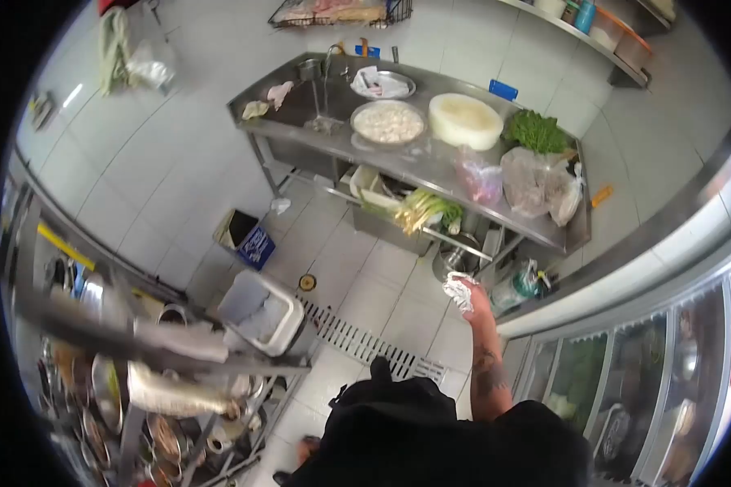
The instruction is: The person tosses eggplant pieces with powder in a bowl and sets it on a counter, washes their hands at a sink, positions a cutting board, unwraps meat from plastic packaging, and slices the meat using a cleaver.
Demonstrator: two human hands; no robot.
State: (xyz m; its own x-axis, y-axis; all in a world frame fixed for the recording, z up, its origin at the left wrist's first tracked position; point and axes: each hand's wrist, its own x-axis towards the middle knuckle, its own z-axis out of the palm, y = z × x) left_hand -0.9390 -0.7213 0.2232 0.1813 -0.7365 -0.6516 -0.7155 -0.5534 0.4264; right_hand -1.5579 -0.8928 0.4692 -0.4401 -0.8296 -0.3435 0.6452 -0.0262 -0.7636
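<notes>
My right hand (465, 295) reaches forward at the end of a bare, tattooed forearm, above the tiled floor and short of the steel counter. White, uneven material covers its fingers; whether this is a coating or something held is unclear. My left hand does not show clearly. On the counter (357, 154), a wide bowl of pale, lumpy food (388, 122) stands beside a thick round white block (465, 121). Water runs from a tap (328, 61) into the sink at the left. Leafy greens (536, 131) and filled plastic bags (534, 183) lie at the right end.
Under the counter are spring onions (427, 213) and a metal pot (459, 253). A white bin (288, 325) and a blue box (256, 246) stand left on the floor, by a drain grate (357, 335). A cluttered rack (179, 390) is at left, a glass-door fridge (625, 390) at right.
</notes>
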